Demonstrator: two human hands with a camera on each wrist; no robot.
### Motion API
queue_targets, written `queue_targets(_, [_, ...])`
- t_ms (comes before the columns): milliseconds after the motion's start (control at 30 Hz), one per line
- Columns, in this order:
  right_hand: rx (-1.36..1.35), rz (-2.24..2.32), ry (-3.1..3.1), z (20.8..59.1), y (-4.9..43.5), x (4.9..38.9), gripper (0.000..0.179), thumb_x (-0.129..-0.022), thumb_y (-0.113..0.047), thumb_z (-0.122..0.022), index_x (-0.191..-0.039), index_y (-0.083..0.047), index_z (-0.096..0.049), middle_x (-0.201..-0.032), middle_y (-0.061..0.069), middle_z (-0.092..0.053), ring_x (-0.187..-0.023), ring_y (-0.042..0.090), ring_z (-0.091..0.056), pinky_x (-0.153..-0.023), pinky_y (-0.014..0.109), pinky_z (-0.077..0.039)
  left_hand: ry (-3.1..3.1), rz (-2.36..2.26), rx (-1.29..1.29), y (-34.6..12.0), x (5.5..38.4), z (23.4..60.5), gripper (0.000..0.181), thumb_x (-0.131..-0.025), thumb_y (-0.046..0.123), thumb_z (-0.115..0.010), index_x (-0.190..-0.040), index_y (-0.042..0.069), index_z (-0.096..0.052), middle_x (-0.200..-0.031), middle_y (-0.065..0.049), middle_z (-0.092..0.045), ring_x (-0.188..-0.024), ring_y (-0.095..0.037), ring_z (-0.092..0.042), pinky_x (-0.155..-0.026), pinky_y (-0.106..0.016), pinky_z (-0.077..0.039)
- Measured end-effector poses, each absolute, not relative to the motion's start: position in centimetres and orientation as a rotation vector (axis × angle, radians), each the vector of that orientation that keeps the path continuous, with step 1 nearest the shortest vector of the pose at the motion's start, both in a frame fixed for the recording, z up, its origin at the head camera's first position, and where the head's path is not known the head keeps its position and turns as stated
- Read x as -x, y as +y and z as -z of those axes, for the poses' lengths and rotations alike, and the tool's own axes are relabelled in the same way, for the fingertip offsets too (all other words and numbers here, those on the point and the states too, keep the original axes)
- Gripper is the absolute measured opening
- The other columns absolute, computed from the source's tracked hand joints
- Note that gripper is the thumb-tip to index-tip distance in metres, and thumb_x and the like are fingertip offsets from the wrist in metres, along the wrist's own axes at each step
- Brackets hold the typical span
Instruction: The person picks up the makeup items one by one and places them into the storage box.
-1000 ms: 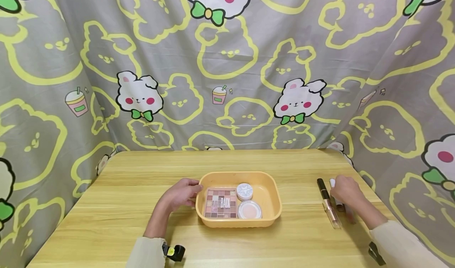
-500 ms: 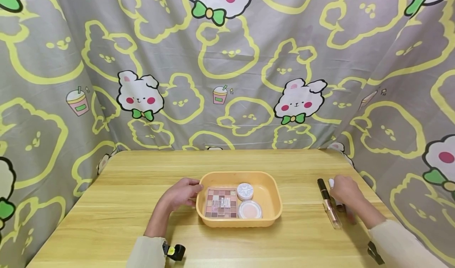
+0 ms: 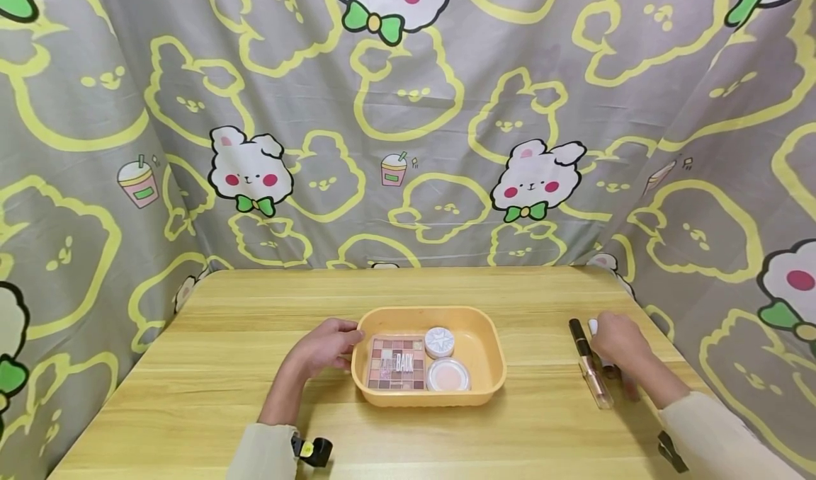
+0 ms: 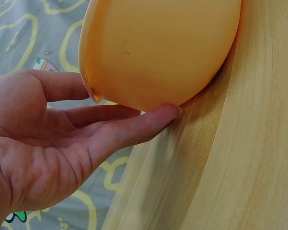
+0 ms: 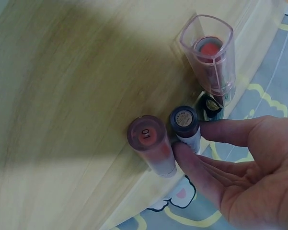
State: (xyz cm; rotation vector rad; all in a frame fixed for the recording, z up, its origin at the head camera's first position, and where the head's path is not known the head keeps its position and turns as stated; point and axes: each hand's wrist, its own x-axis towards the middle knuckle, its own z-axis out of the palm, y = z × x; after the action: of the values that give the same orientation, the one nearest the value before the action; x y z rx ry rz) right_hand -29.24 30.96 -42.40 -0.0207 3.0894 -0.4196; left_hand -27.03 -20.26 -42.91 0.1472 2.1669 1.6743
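Note:
My left hand (image 3: 328, 345) touches the left end of an orange plastic tray (image 3: 494, 356), its fairly straight fingers against the outer wall under the rim, as the left wrist view shows. In the tray lie an eyeshadow palette (image 3: 395, 365), a small white round jar (image 3: 439, 343) and a clear-lidded round compact (image 3: 448, 376). At the right, my right hand (image 3: 618, 340) pinches a slim lipstick tube (image 5: 184, 120) with a dark labelled end and a white body, between thumb and fingers. Its far part is hidden by the hand.
Left of the pinched tube lies a black-capped lip gloss (image 3: 589, 367) with a clear end. On its other side is a reddish tube (image 5: 151, 143) marked 01. The wooden table (image 3: 255, 289) meets a patterned curtain (image 3: 414, 204) behind and at both sides.

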Motion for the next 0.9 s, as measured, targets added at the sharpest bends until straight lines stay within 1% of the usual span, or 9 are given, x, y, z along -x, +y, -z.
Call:
queue_targets(200, [0.041,0.412,3.104,42.26,30.94,29.43,0.012,-0.077,0.005,-0.053,-0.068,-0.002,-0.050,-0.065,0.012,-0.050,-0.057,0.024,-0.048,-0.050,0.031,-0.041,2.167,-1.676,-0.146,-20.27,26.95,42.82,0.045,-0.106,0.016,-0.046,-0.137,-0.016,-0.050,-0.119,-0.026,-0.068,-0.103,-0.028,-0.070,-0.079,-0.039,-0.062])
queue_targets(433, [0.031,0.428,3.105,42.13,30.98,29.57,0.007,-0.074,0.004,-0.055,-0.069,0.000,-0.052,-0.067,0.014,-0.052,-0.059,0.027,-0.052,-0.051,0.034,-0.045,2.172,-1.673,-0.144,-20.26,26.99,42.79,0.044,-0.106,0.016,-0.045,-0.137,-0.015,-0.050,-0.120,-0.026,-0.068,-0.103,-0.028,-0.070,-0.079,-0.040,-0.062])
queue_targets(667, [0.037,0.461,3.105,42.32,31.13,29.38,0.008,-0.074,0.004,-0.054,-0.069,0.000,-0.051,-0.065,0.012,-0.051,-0.057,0.025,-0.051,-0.049,0.032,-0.043,2.171,-1.675,-0.148,-20.21,26.97,42.86,0.044,-0.106,0.016,-0.045,-0.136,-0.015,-0.051,-0.120,-0.026,-0.067,-0.103,-0.028,-0.070,-0.078,-0.039,-0.062])
queue_targets(900, [0.051,0.431,3.100,41.74,31.36,29.37,0.007,-0.074,0.003,-0.056,-0.069,0.000,-0.052,-0.066,0.014,-0.053,-0.060,0.027,-0.052,-0.051,0.034,-0.046,2.171,-1.673,-0.132,-20.17,26.93,42.79,0.045,-0.106,0.016,-0.045,-0.138,-0.015,-0.049,-0.122,-0.027,-0.066,-0.105,-0.029,-0.070,-0.080,-0.040,-0.062])
